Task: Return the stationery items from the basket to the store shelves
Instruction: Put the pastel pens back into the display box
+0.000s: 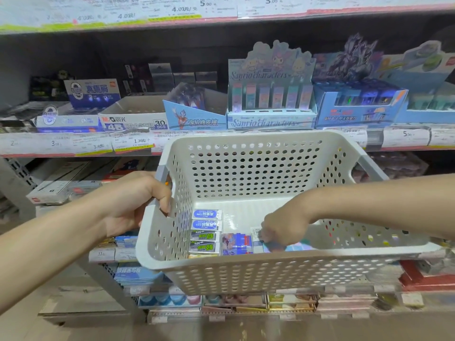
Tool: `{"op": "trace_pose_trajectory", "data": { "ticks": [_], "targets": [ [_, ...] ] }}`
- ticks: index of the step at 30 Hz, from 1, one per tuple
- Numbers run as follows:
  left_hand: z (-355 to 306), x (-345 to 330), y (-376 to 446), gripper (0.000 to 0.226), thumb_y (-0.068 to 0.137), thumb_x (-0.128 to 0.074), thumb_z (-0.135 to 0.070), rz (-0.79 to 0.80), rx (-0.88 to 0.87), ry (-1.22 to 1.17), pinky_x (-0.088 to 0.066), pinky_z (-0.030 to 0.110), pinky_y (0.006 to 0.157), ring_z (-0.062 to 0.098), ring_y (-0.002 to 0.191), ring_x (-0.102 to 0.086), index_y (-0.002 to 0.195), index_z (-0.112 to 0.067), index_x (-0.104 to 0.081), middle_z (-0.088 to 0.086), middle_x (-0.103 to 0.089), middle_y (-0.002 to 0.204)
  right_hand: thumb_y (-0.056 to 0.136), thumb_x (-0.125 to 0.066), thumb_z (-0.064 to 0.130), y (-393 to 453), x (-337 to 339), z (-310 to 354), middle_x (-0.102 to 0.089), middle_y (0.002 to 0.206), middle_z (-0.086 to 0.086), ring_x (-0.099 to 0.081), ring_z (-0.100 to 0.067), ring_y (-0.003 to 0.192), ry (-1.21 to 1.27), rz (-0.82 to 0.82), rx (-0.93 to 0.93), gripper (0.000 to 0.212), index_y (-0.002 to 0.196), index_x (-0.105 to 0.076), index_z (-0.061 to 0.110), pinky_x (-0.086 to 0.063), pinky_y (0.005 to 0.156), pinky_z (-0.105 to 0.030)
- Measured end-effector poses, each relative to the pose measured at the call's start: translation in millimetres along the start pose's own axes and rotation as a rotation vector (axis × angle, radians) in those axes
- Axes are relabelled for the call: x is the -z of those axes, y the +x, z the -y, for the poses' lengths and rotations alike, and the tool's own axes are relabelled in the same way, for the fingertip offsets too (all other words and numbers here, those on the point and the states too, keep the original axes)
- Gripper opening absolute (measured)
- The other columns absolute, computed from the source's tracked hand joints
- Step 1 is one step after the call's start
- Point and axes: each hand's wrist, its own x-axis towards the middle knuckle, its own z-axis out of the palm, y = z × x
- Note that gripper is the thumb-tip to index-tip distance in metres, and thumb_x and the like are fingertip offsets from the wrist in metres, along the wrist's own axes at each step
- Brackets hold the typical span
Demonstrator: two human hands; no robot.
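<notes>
Head view: white perforated plastic basket (246, 274) is held before store shelves (73, 143).
Left hand (138, 200): curled around the basket's left rim.
Right hand (283, 230): inside the basket, fingers pinched on a pale holographic packet (299, 246).
Contents: blue-labelled white erasers (206, 219) and green-labelled dark erasers (204, 241) are lined along the left wall.

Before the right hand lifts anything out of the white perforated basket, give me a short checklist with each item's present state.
1. White perforated plastic basket held steady: ok, left hand grips its left rim.
2. Right hand on an item: ok, fingers curl on a pastel holographic eraser pack.
3. Secure pinch: cannot tell, fingertips hidden.
4. Neighbours apart from the hand: ok, blue-labelled erasers and black-and-green erasers lie at the left wall.
5. Matching shelf spot: ok, Sanrio display box stands straight ahead.
</notes>
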Motion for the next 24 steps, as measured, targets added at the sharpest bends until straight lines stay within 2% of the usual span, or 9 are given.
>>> {"op": "trace_pose_trajectory", "data": {
  "ticks": [1, 4, 7, 10, 12, 15, 19, 21, 24],
  "targets": [
    [0, 0, 0, 0.062, 0.038, -0.049, 0.003, 0.011, 0.001, -0.009, -0.04, 0.036, 0.068, 0.035, 0.071, -0.055, 0.099, 0.001, -0.061, 0.027, -0.057, 0.082, 0.096, -0.047, 0.012, 1, 1, -1, -0.043, 0.076, -0.004, -0.036, -0.013, 0.063, 0.025, -0.034, 0.02, 0.009, 0.097, -0.054, 0.006, -0.032, 0.048, -0.007],
    [1, 1, 2, 0.066, 0.029, -0.054, 0.002, 0.02, 0.005, -0.012, -0.039, 0.035, 0.066, 0.034, 0.068, -0.055, 0.095, 0.0, -0.063, 0.026, -0.058, 0.079, 0.083, -0.067, 0.018, 2, 4, -6, -0.058, 0.083, -0.004, -0.047, -0.016, 0.067, 0.194, -0.182, 0.037, 0.022, 0.096, -0.066, 0.001, -0.038, 0.064, -0.026],
    [1, 2, 3, 0.08, 0.019, -0.059, -0.008, -0.007, 0.013, 0.01, -0.031, 0.034, 0.065, 0.038, 0.075, -0.05, 0.098, 0.003, -0.061, 0.028, -0.055, 0.082, 0.074, -0.077, 0.013, 5, 4, -8, -0.06, 0.079, -0.007, -0.05, -0.019, 0.069, 0.338, -0.228, 0.056, 0.016, 0.076, -0.063, 0.006, -0.041, 0.065, -0.027],
    [2, 6, 5, 0.088, 0.018, -0.059, -0.009, -0.019, 0.02, 0.015, -0.03, 0.036, 0.066, 0.039, 0.078, -0.048, 0.105, 0.005, -0.06, 0.029, -0.054, 0.086, 0.073, -0.076, 0.003, -4, 12, -8, -0.061, 0.07, -0.01, -0.056, -0.016, 0.058, 0.516, -0.24, 0.104, 0.027, 0.062, -0.055, 0.013, -0.046, 0.057, -0.02],
    [4, 8, 8, 0.083, 0.02, -0.059, -0.006, -0.011, 0.025, 0.021, -0.032, 0.036, 0.065, 0.039, 0.077, -0.048, 0.103, 0.001, -0.059, 0.028, -0.053, 0.086, 0.076, -0.073, 0.0, -16, 23, -11, -0.062, 0.062, -0.008, -0.06, -0.012, 0.053, 0.642, -0.287, 0.117, 0.026, 0.063, -0.054, 0.012, -0.051, 0.053, -0.019],
    [4, 10, 9, 0.072, 0.03, -0.053, 0.002, 0.009, 0.037, -0.011, -0.045, 0.031, 0.061, 0.034, 0.068, -0.053, 0.101, -0.003, -0.058, 0.026, -0.053, 0.083, 0.08, -0.067, -0.004, -42, 45, -19, -0.062, 0.06, -0.006, -0.06, -0.011, 0.052, 0.795, -0.42, 0.165, 0.022, 0.07, -0.054, 0.01, -0.053, 0.055, -0.02],
    [5, 13, 9, 0.082, 0.021, -0.057, -0.003, 0.006, 0.052, 0.002, -0.044, 0.032, 0.063, 0.037, 0.076, -0.052, 0.103, -0.001, -0.058, 0.027, -0.054, 0.085, 0.086, -0.062, 0.002, -78, 72, -42, -0.065, 0.072, -0.006, -0.062, -0.01, 0.059, 0.932, -0.789, 0.266, 0.01, 0.086, -0.057, 0.011, -0.056, 0.065, -0.021],
    [5, 12, 9, 0.081, 0.023, -0.056, -0.001, 0.015, 0.049, 0.017, -0.046, 0.032, 0.062, 0.036, 0.073, -0.053, 0.104, 0.001, -0.059, 0.026, -0.054, 0.083, 0.087, -0.062, 0.005, -85, 84, -54, -0.066, 0.077, -0.007, -0.061, -0.008, 0.06, 0.885, -1.075, 0.251, 0.009, 0.092, -0.058, 0.011, -0.053, 0.066, -0.022],
    [3, 10, 8, 0.07, 0.035, -0.051, 0.003, 0.024, 0.049, 0.005, -0.048, 0.032, 0.062, 0.035, 0.073, -0.054, 0.105, 0.001, -0.058, 0.027, -0.055, 0.083, 0.087, -0.062, 0.007, -79, 102, -70, -0.063, 0.073, -0.004, -0.058, -0.004, 0.056, 0.77, -1.474, 0.153, 0.012, 0.099, -0.058, 0.009, -0.048, 0.061, -0.021]
  ]
}}
